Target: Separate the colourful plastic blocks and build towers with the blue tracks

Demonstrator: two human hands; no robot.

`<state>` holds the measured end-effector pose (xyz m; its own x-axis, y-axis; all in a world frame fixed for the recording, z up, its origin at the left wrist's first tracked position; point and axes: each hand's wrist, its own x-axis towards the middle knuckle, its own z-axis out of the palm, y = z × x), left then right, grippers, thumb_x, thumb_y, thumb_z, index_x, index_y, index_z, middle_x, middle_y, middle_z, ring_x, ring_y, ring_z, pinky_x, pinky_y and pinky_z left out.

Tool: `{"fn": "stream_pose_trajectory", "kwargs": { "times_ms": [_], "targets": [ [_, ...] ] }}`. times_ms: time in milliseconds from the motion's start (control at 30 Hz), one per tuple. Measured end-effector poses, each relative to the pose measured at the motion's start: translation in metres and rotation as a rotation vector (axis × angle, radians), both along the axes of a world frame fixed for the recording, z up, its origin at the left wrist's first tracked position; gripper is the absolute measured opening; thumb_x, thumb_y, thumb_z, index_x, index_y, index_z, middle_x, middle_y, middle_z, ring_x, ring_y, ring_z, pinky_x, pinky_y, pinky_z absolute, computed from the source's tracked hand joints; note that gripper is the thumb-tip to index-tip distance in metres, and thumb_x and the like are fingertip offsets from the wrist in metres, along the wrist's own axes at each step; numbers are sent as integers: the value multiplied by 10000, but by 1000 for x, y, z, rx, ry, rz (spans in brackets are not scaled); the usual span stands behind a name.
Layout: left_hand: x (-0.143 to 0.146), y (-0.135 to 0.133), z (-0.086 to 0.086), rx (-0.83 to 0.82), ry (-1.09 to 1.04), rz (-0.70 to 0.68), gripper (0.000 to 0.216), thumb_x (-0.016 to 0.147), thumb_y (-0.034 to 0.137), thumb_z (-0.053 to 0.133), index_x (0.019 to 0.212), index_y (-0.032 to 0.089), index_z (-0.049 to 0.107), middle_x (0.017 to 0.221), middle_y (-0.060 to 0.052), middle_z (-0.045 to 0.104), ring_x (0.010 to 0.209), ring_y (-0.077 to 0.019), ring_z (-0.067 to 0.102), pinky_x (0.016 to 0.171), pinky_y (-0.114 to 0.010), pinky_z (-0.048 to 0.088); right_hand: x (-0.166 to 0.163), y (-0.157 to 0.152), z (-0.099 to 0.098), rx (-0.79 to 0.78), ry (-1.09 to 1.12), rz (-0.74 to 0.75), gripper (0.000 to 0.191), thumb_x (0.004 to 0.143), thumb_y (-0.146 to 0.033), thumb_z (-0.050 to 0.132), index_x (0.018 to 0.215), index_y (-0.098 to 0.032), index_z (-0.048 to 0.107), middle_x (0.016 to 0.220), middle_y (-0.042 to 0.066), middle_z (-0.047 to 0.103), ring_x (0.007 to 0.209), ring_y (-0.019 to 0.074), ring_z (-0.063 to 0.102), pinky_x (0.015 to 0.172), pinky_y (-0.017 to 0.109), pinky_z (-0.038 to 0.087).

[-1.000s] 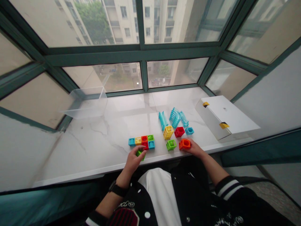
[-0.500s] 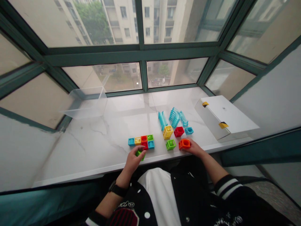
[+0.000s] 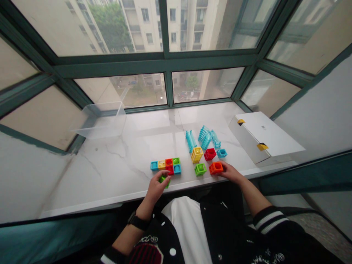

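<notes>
My left hand [image 3: 156,186] is closed around a green block [image 3: 166,182] close to the front edge of the white marble ledge. Just beyond it sits a group of joined blocks [image 3: 169,161] in blue, yellow, red and green. On the other side, my right hand [image 3: 231,173] has its fingers at the right side of an orange block [image 3: 216,168] with a round hole on top. Between the hands stands another green block [image 3: 200,169]. Behind it are a yellow block [image 3: 197,154], a red block [image 3: 210,154] and a small blue block [image 3: 222,153].
Clear blue track pieces [image 3: 205,137] lie behind the loose blocks. A clear plastic bin [image 3: 106,126] stands at the back left. At the right is a white box [image 3: 266,137] with yellow-black tabs. Green-framed windows border the ledge [image 3: 123,183].
My right hand has drawn slightly to the right along the orange block, with its fingers still by it. My left hand keeps its hold on the green block.
</notes>
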<state>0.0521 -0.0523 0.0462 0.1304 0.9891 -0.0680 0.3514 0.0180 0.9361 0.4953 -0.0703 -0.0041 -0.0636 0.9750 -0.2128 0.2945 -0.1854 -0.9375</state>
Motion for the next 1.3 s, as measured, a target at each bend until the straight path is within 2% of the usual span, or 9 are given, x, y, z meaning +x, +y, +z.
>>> {"fn": "stream_pose_trajectory", "kwargs": {
  "times_ms": [200,600,767,900,1000,1100,1200,1300],
  "targets": [
    [-1,0,-3,-19,-12,-1,351,852,488,726,1079,222,758,1080,-77,784,1003,-249,733,928,-390,573,1,5,-2,-27,-21,6,627,632,-477,904,1170,-230,696,1186,78,782,1133,339,726,1047,527,555],
    [2,1,-6,-73,-86,18,379,818,509,752,1054,213,765,1042,-76,778,965,-250,716,910,-390,554,2,6,-4,33,-65,6,575,666,-451,880,1171,-234,711,1211,97,773,1128,340,730,1035,515,568],
    [4,1,-3,-150,-218,79,435,781,552,801,1034,200,777,1019,-84,770,927,-240,705,840,-353,553,3,8,-6,40,-98,32,576,708,-464,851,1213,-238,690,1246,94,760,1159,330,717,1054,523,558],
    [4,2,-4,-251,-519,165,500,812,624,757,1035,176,759,949,-81,743,815,-194,680,725,-295,540,7,2,-2,87,-142,15,669,695,-403,838,1309,-226,640,1342,124,708,1201,330,695,1078,533,538],
    [1,4,-1,-326,-768,196,425,853,571,738,1026,183,748,961,-70,720,799,-169,657,705,-278,548,15,-7,7,79,-144,7,668,713,-308,756,1360,-229,608,1372,131,683,1149,297,715,1029,507,573],
    [-2,7,4,-415,-950,224,354,861,474,755,1047,173,741,995,-66,712,848,-171,668,746,-298,576,29,-15,25,81,-161,-27,618,732,-255,670,1348,-242,622,1331,119,697,1104,269,722,954,473,607],
    [-4,9,7,-451,-1054,205,316,875,385,740,1098,162,729,1090,-90,730,927,-192,693,822,-334,593,37,-17,52,173,-239,-128,502,771,-256,631,1271,-241,670,1213,98,732,1045,248,719,933,456,605],
    [-2,10,11,-435,-1075,144,305,876,304,722,1152,173,719,1168,-93,733,990,-202,702,875,-342,588,30,-13,84,332,-337,-289,380,858,-303,619,1223,-231,696,1076,78,741,985,234,708,944,445,583]
  ]
}}
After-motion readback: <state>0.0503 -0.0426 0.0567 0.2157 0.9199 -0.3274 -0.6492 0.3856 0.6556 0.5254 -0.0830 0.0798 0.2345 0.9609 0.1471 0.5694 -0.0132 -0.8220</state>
